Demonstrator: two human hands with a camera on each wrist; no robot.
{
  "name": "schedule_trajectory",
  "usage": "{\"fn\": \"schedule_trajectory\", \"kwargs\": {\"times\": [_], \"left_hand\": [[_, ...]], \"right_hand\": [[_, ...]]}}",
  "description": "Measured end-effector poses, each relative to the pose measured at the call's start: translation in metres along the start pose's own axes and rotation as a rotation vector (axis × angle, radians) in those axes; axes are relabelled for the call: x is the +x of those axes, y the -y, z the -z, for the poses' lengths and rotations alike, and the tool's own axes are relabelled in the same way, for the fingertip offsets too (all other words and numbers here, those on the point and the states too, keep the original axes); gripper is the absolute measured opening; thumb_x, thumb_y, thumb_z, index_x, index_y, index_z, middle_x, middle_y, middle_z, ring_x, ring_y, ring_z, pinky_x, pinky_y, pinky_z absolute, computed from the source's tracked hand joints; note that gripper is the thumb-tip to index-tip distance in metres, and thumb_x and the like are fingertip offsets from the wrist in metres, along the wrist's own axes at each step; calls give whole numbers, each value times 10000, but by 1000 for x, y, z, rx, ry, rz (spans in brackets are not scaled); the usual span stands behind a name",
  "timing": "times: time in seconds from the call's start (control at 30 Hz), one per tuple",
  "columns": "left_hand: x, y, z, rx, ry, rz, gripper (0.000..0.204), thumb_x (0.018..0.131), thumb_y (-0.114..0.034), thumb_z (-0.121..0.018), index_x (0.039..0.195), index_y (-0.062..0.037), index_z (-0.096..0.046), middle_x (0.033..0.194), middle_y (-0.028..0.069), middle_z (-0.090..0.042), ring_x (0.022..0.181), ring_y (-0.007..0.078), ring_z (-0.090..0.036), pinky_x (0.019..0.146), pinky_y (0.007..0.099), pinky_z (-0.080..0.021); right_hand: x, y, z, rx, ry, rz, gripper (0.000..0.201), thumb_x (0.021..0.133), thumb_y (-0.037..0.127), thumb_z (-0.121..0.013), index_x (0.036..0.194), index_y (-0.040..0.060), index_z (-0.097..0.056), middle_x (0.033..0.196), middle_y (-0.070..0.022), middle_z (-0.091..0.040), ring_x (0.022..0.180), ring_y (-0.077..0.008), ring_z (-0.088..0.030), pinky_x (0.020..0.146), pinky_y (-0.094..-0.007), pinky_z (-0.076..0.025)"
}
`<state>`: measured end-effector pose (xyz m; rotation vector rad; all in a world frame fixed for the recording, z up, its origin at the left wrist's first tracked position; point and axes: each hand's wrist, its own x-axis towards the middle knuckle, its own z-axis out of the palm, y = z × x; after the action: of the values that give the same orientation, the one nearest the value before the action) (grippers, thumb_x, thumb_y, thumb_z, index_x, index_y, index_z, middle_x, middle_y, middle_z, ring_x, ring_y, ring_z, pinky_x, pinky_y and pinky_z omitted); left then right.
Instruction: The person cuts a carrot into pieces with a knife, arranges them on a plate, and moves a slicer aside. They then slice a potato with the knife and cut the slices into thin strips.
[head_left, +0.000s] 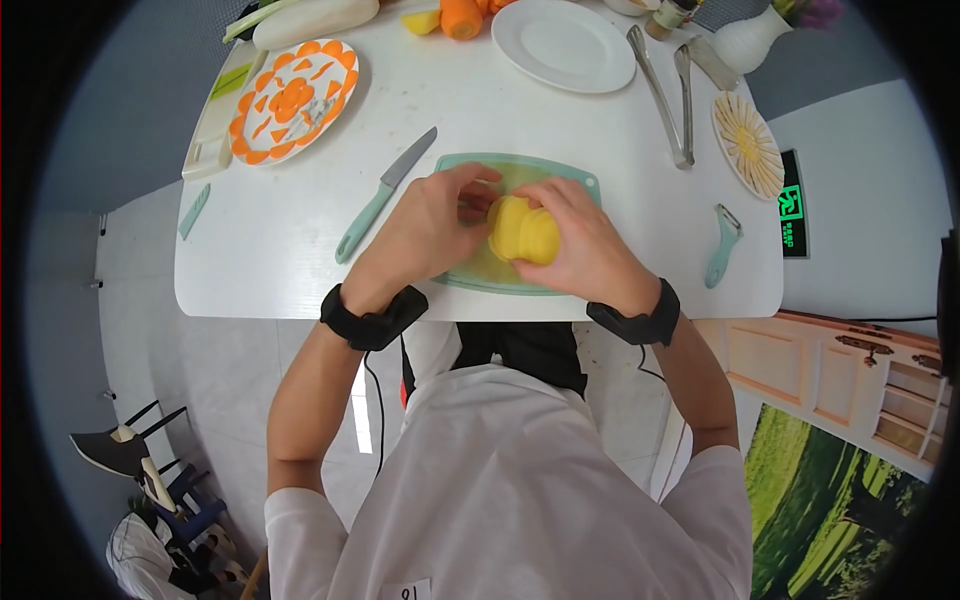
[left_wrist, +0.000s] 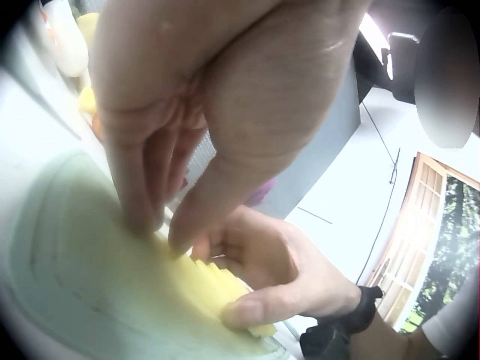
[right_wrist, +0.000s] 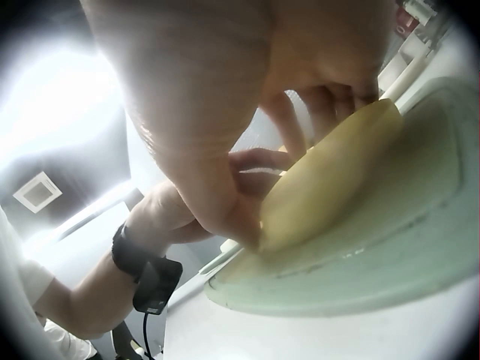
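Thin yellow slices (head_left: 525, 232) lie fanned and overlapping on the green cutting board (head_left: 505, 284). The right hand (head_left: 592, 245) grips them from the right, thumb at the near edge and fingers at the far edge. At their left end is the left hand (head_left: 430, 225); in the left wrist view the left hand (left_wrist: 217, 97) has thumb and fingertips close together at a slice. The slices (left_wrist: 206, 289) show stepped edges there. In the right wrist view the right hand (right_wrist: 217, 97) spans a broad yellow slice (right_wrist: 326, 184), just above the board (right_wrist: 337, 281).
A knife (head_left: 385, 197) lies left of the board. Farther back are a plate with orange pieces (head_left: 292, 101), a white plate (head_left: 562, 45) and metal tongs (head_left: 664, 100). To the right are a peeler (head_left: 722, 248) and an oval plate of pale strips (head_left: 748, 145).
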<state>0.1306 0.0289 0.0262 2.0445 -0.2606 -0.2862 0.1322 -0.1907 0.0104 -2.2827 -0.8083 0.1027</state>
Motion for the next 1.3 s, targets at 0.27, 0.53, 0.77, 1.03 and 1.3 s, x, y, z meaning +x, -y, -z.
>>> {"fn": "schedule_trajectory", "kwargs": {"times": [0.27,0.53,0.77,1.03,1.3], "left_hand": [[2,4,-3,-12,15,-18,405,826,22,-689,1228,35,-642,1101,136,-726,1031,225,-712,946,337,-563],[1,-4,-1,128,69,-107,318,801,25,-697,1119,39,-707,1087,133,-715,989,235,-714,916,322,-564],[2,4,-9,72,-60,-11,294,793,-17,-737,1077,54,-728,1054,144,-719,917,233,-723,851,314,-573],[5,1,-6,107,-84,93,270,825,-78,-740,1055,66,-740,930,172,-745,840,242,-731,802,320,-571],[6,1,-7,96,-81,109,271,833,-75,-743,1063,68,-738,938,181,-741,838,252,-732,793,328,-569]], "right_hand": [[5,4,2,-27,15,-68,646,681,214,-843,1194,-54,-554,1180,-190,-555,1183,-370,-522,1017,-421,-458],[3,3,4,-23,17,-81,643,681,232,-861,1172,-34,-542,1173,-192,-570,1179,-377,-528,1018,-422,-459],[3,2,3,-13,9,-25,634,685,203,-848,1195,-8,-536,1190,-193,-564,1203,-382,-523,1033,-430,-456],[9,-1,7,19,53,53,604,701,176,-815,1205,1,-532,1222,-185,-550,1203,-380,-520,1049,-430,-451],[6,-4,6,-10,40,101,592,720,183,-815,1205,-22,-545,1247,-187,-547,1196,-371,-522,1043,-424,-457]]}}
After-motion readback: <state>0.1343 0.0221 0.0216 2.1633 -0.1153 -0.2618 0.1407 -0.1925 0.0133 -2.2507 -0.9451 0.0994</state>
